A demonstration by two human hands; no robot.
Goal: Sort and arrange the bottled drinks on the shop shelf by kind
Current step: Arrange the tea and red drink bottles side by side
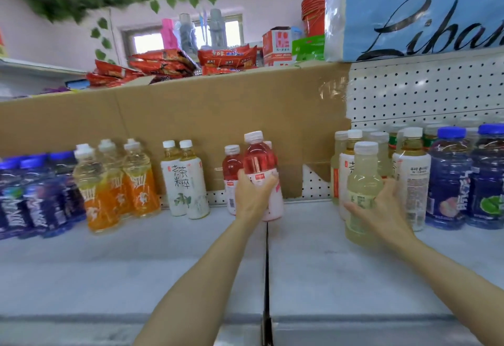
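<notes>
At the far left of the white shelf [136, 264], dark blue bottles [35, 198] stand packed together, followed by three clear bottles with orange labels [117, 187] and two white-labelled tea bottles [188, 182], all close to the cardboard sheet [191, 116] lining the back. The front half of the shelf surface is bare and smooth, with a dark seam [266, 264] dividing two panels. Near centre, the left hand [252, 195] is wrapped around a red drink bottle [259, 163], a glossy plastic cylinder with a white cap, beside another red bottle [231, 165]; open room lies to its right. The right hand [381, 209] grips a pale yellow bottle [364, 182] standing forward of a mixed cluster of pale and tea bottles [409, 171]. Blue-capped bottles [469, 179] fill the right end below white pegboard [422, 94].
</notes>
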